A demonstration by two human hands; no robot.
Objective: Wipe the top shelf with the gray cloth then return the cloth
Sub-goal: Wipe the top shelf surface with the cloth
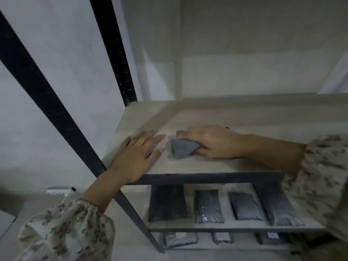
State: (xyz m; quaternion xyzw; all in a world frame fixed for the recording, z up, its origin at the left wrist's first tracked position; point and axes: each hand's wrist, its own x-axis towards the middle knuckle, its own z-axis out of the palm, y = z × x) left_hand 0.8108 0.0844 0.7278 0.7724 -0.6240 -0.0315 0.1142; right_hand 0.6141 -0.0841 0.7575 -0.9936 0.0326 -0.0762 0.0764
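The top shelf (254, 117) is a pale wooden board in a black metal rack. A bunched gray cloth (181, 150) lies on it near the front middle. My right hand (211, 142) presses down on the cloth and grips its right part, so part of the cloth is hidden under the fingers. My left hand (136, 154) rests flat on the shelf's front left corner, fingers spread, a short gap away from the cloth and holding nothing.
Black uprights (114, 53) of the rack rise at the left. The shelf below holds several dark flat packets (208, 206), with more packets (179, 239) on a lower shelf. White walls stand close behind and to the left. A white socket box (58, 191) sits low left.
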